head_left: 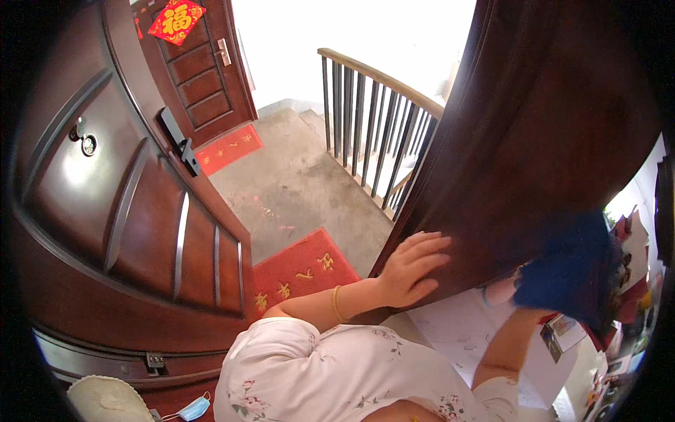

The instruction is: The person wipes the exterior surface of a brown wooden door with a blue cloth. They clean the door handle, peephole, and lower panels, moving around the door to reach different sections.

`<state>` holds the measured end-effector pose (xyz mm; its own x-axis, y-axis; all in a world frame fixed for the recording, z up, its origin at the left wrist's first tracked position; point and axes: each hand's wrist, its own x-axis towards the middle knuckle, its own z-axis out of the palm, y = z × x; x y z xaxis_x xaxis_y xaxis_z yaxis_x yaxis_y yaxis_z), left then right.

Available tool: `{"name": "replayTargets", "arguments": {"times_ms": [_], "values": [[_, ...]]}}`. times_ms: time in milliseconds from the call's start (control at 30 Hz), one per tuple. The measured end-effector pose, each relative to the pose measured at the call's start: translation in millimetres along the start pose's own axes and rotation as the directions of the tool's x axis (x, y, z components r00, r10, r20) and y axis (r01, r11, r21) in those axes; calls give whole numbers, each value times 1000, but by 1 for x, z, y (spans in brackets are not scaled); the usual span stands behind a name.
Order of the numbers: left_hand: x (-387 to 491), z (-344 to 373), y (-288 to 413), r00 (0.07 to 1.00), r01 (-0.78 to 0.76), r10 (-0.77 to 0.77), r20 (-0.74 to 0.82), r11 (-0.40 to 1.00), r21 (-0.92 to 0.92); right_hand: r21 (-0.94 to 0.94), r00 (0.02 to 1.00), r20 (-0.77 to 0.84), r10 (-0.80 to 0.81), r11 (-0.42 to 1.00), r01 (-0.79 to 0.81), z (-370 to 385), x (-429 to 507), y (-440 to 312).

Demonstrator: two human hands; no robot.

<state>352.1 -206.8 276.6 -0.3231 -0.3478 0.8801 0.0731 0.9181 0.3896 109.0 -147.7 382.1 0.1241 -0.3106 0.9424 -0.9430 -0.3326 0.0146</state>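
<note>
My left hand (414, 269), with a yellow beaded bracelet (336, 304) on the wrist, is stretched out at the edge of a dark brown wooden panel (506, 174) beside the doorway. Its fingers are slightly apart and hold nothing; whether the palm presses on the wood is unclear. A dark blue cloth (567, 269) covers the end of my right arm and is blurred. My right hand is mostly hidden by this cloth, which it appears to hold. Left of me stands a brown entrance door (153, 221), swung open, with a dark lock handle (179, 142).
A red doormat (311, 269) bearing writing lies at the threshold. Beyond it are a concrete landing (285, 195), a stair railing (369, 95) and another brown door (195, 74). A blue face mask (194, 409) and a cream cushion-like item (108, 401) are at lower left. A box (563, 335) sits at right.
</note>
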Motion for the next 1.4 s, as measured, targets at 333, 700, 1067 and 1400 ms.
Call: {"name": "replayTargets", "arguments": {"times_ms": [333,700,1067,1400], "values": [[-62,-18,-23,863,504,-505,8,862,-43,-737,955,-99,-281,665,120,6,104,58],[-51,-11,-26,798,601,-593,102,794,-87,130,839,-300,454,891,-435,68,-147,94],[10,37,-47,851,525,-496,174,818,-236,84,899,-329,288,957,-276,-4,69,74],[10,29,-40,780,621,-542,312,734,-276,105,774,-177,608,794,-599,79,-186,23]]}}
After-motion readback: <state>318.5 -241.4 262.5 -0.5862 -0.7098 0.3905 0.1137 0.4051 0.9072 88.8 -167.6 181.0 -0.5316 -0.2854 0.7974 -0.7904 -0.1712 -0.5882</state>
